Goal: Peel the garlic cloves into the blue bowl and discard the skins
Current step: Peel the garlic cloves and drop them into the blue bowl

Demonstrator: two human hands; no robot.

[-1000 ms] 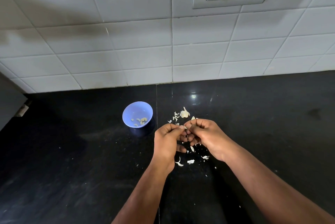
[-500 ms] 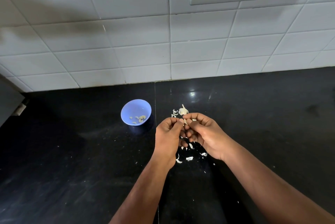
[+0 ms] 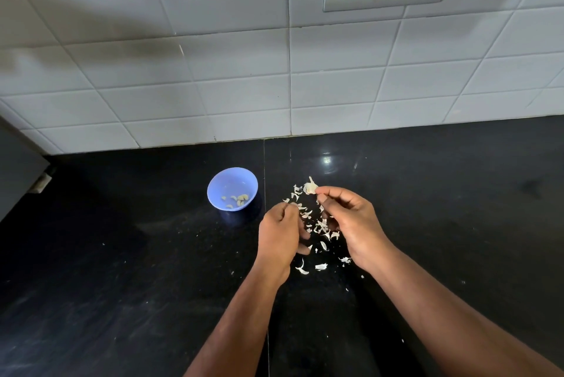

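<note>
The hands, joined a second ago, are now parted beside the bowl (image 3: 232, 189): a clove seems pinched in the curled left hand (image 3: 282, 231), though it is hidden; skin (image 3: 317, 192) is pinched in the right hand (image 3: 351, 218) above scattered skins (image 3: 320, 228).

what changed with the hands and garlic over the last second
The left hand and right hand, pressed together a second ago, have drawn apart, uncovering the garlic skins on the counter between them. What either hand pinches is too small to tell. The blue bowl, its peeled cloves and the garlic piece stayed put.
</note>
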